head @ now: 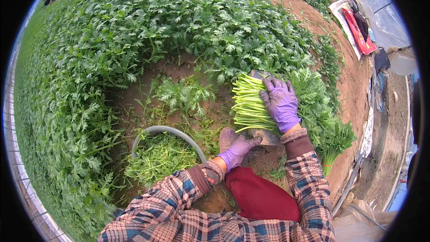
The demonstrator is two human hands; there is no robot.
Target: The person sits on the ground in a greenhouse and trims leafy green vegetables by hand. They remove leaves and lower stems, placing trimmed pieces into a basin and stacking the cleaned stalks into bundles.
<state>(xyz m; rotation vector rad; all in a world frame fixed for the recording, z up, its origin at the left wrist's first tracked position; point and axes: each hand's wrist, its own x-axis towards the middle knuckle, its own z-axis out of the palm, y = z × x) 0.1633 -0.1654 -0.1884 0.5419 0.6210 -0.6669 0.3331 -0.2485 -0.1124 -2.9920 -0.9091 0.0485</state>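
A pile of cut leafy greens with pale green stems (252, 102) lies on a dark curved sheet (267, 137), the stem ends facing left and the leaves right. My right hand (281, 104), in a purple glove, rests spread on top of the stems. Just below the pile, my left hand (238, 150), also gloved, is at the near edge of the sheet beside my boot (227, 137); its thumb points right, and whether it grips the edge is unclear. A bundle of greens tied with a red band (331, 163) lies to the right.
A grey-rimmed container (164, 128) heaped with trimmings stands at lower left. Dense growing greens (188, 16) surround the soil on the far and left sides. Plastic sheeting, a red bag (357, 30) and a grey pipe (349, 178) lie along the right. People are partly visible at the far edges.
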